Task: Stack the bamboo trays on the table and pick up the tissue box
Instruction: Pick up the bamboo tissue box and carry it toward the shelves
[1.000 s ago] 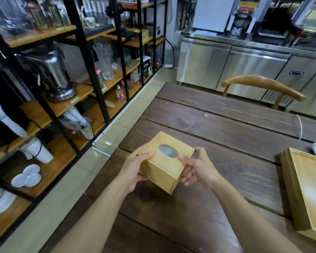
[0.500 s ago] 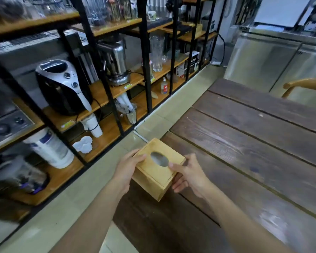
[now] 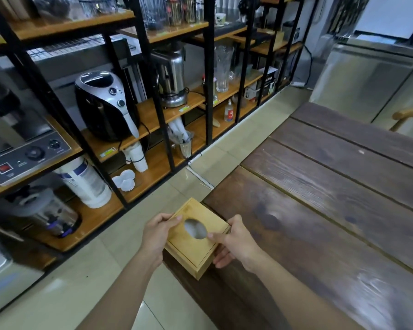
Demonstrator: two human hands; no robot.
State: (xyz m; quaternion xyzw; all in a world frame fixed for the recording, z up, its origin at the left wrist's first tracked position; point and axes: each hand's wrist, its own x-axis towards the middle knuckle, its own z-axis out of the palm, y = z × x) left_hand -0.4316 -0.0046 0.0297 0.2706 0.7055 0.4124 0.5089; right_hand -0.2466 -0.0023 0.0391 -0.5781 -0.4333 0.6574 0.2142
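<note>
In the head view, we hold a bamboo tissue box (image 3: 196,236) between both hands, over the near left corner of the table (image 3: 332,210) and partly out past its left edge above the pale tiled floor (image 3: 86,277). The box is a squarish block of light, smooth bamboo with a thin inset line framing its top panel and an oval opening cut through it; something pale shows inside the opening, too blurred to name. Our left hand (image 3: 159,232) clasps the left side, thumb laid on the top edge near the opening. Our right hand (image 3: 235,244) clasps the right side, thumb resting on the top just beside the oval, fingers curled under the lower edge. The table is made of broad dark planks with coarse grain and narrow gaps between them.

To the left stands a shelving unit (image 3: 153,110) of black metal posts and warm wooden boards. A glossy black and silver air fryer (image 3: 105,103) sits on a middle board, with a steel blender base (image 3: 173,77) further along and a ribbed clear glass vase (image 3: 223,65) beyond it.
</note>
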